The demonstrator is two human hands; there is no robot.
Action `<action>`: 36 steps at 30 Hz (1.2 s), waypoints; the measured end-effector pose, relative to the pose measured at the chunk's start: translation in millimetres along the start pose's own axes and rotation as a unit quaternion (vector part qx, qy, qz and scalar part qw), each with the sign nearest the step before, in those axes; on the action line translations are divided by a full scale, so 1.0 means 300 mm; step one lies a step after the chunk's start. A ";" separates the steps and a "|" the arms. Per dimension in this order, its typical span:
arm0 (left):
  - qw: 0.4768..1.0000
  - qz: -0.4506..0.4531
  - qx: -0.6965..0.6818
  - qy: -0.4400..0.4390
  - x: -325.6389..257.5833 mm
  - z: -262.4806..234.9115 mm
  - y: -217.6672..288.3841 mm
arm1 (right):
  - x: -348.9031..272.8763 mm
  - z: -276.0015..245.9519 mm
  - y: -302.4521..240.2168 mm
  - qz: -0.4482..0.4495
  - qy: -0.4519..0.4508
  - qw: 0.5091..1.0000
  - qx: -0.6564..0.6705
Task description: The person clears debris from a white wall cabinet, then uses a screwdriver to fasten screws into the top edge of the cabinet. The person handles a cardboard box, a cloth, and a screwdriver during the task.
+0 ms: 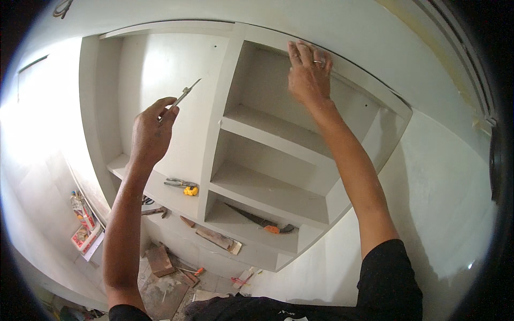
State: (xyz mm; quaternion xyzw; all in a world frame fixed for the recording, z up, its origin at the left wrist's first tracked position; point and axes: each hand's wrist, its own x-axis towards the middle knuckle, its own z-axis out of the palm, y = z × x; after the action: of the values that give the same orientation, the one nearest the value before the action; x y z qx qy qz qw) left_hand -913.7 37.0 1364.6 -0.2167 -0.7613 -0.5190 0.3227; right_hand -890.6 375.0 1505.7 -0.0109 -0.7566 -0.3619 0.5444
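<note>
My left hand (152, 131) is closed around a slim metal utility knife (183, 97), its thin pointed tip up and to the right. The knife is raised in front of the tall left bay of a pale grey built-in cabinet (211, 155). Higher up on the right, my right hand (310, 75) reaches to the cabinet's top rail (356, 65). Its fingers are stretched out and rest against the rail; a ring shows on one. I see nothing held in it, though the palm side is hidden.
Pliers (173, 183) and a yellow tape measure (190, 190) lie on the left bay's bottom board. A handsaw (259, 219) lies in the lowest right compartment. Below are a hammer (155, 212), wood offcuts (159, 260) and an orange-handled tool (199, 271). Bright light enters at left.
</note>
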 end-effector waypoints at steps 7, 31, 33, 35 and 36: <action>1.000 -0.010 0.025 0.002 -0.001 -0.052 -0.048 | -0.128 0.012 0.146 0.067 0.046 0.997 0.003; 0.818 0.563 0.115 0.017 0.145 0.578 0.818 | -0.315 -0.344 0.208 0.362 0.061 0.533 0.762; 0.797 0.583 0.156 0.022 0.162 0.618 0.886 | -0.314 -0.353 0.238 0.386 0.098 0.491 0.775; 0.792 0.586 0.171 0.020 0.185 0.646 0.938 | -0.312 -0.345 0.270 0.407 0.129 0.451 0.783; 0.789 0.588 0.179 0.020 0.192 0.656 0.955 | -0.304 -0.340 0.288 0.415 0.138 0.436 0.786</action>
State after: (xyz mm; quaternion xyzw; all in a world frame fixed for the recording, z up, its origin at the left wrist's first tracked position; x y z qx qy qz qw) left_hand -815.7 325.1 1542.6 -0.5502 -0.5597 -0.0874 0.6135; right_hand -734.7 416.2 1490.9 0.1591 -0.5347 0.6617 0.5009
